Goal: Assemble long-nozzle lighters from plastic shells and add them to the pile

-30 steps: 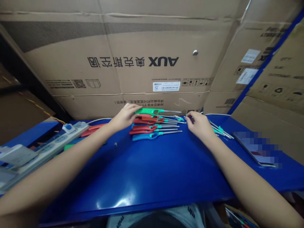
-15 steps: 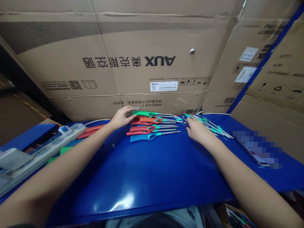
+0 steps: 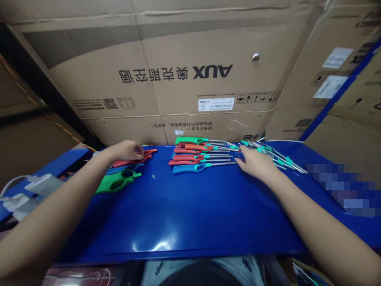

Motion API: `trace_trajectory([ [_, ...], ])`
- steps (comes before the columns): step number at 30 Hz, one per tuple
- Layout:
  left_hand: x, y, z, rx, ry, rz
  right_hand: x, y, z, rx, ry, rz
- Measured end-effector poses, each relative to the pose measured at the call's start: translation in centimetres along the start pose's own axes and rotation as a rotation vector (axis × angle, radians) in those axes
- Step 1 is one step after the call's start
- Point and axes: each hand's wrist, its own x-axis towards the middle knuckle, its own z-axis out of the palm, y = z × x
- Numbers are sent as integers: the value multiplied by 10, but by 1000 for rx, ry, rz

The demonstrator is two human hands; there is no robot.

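Observation:
My left hand [image 3: 127, 151] is at the left of the blue table, its fingers curled down onto a red lighter handle [image 3: 143, 158]. Beneath that lie blue and green handles, the green handle [image 3: 119, 181] nearest to me. My right hand [image 3: 253, 161] is beside a pile of metal lighter tubes [image 3: 276, 153] with teal collars. Its thumb and fingers close around something thin; a bit of wire shows at the fingertips, the rest is hidden. Between the hands lies a stack of assembled stick lighters: a green lighter [image 3: 190, 140], several red ones, and a blue lighter [image 3: 190, 168] in front.
Cardboard [image 3: 184, 39] walls the table [image 3: 190, 214] at the back and right. White plugs [image 3: 44, 184] stand at the left, partly behind my forearm. A blurred-out flat object [image 3: 342, 190] lies at the right. Small scraps [image 3: 153, 176] lie left of the lighters.
My left hand has moved left, from the stacked lighters to the loose handles. My right hand stays by the metal tubes. The view has shifted slightly left.

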Motion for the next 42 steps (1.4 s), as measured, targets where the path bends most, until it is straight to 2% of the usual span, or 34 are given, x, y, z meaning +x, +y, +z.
trace_trajectory([
  [6, -7, -5, 11, -18, 36, -40, 0, -8, 8, 112, 123, -68],
  [11, 8, -1, 25, -27, 14, -26, 0, -13, 12, 194, 176, -102],
  [16, 26, 3, 20, -33, -72, -51, -2, -14, 12, 247, 234, -129],
  [19, 33, 6, 11, 12, -9, -73, -2, -13, 11, 285, 252, -149],
  [22, 33, 14, 3, 86, 149, -119, -2, -13, 12, 334, 238, -203],
  [24, 27, 28, 1, 120, 262, -133, -1, -14, 16, 378, 226, -247],
  [26, 15, 53, 1, 138, 333, -110, -2, -17, 20, 464, 224, -298],
  [27, 7, 70, 2, 146, 364, -73, -3, -19, 22, 527, 225, -343],
  [29, -11, 107, 8, 170, 415, 102, -7, -24, 24, 659, 201, -488],
  [32, -42, 160, 27, 130, 297, 386, -17, -32, 24, 769, 75, -739],
  [34, -59, 185, 43, 64, 198, 515, -24, -37, 22, 777, 2, -829],
  [36, -72, 200, 59, 27, 124, 611, -28, -42, 21, 750, -32, -884],
  [38, -80, 206, 70, 1, 102, 674, -31, -44, 21, 681, -66, -937],
  [42, -85, 202, 74, -144, 78, 673, -32, -43, 17, 475, -155, -965],
])
